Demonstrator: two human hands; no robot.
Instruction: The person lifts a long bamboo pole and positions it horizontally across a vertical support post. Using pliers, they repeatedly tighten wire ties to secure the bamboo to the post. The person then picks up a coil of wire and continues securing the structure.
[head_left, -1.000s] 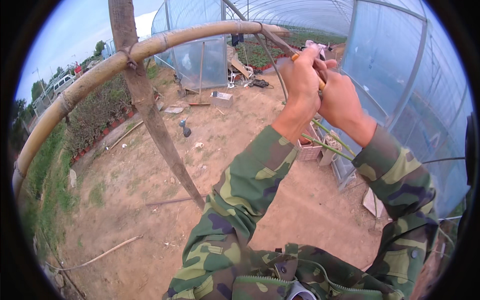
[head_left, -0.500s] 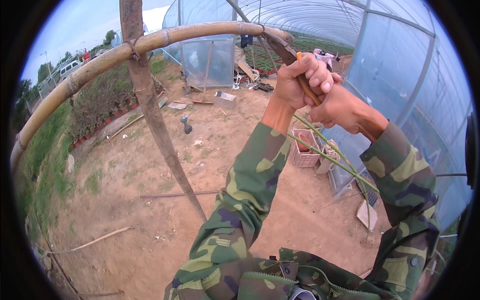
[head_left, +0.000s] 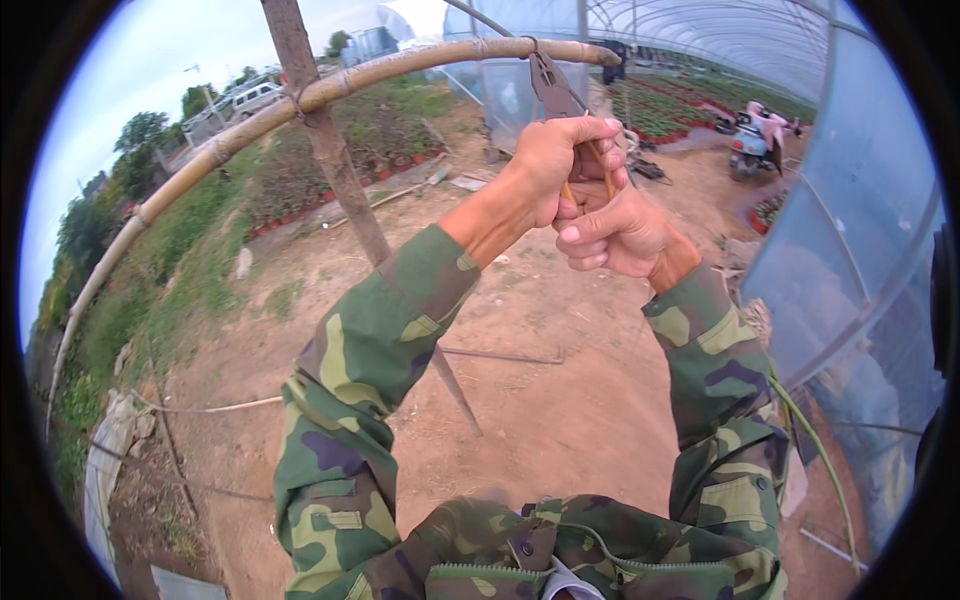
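Note:
Both hands are raised in front of me on a pair of pliers [head_left: 550, 85] with dark jaws and orange-yellow handles. My left hand [head_left: 560, 165] curls around the handles from the left. Lower down, my right hand [head_left: 622, 228] closes over the handle ends. The handles stand somewhat apart between my fingers. The jaws point up at a dark wire loop [head_left: 531, 47] around a bamboo pole [head_left: 420, 57]; whether they bite the wire is too small to tell. An upright wooden post [head_left: 340, 150] crosses the pole to the left, with a tie at the crossing.
Plastic greenhouse sheeting [head_left: 840, 250] rises on the right. Beyond it stand a blue scooter [head_left: 748, 145] with something pink on it and rows of plants [head_left: 670, 105]. Green stems [head_left: 820, 450] hang beside my right sleeve. A thin rod [head_left: 500, 354] lies on the dirt.
The pliers have turned more upright, and their handles now show apart. My hands have shifted down and left in the picture. The whole view has swung, bringing the scooter into sight.

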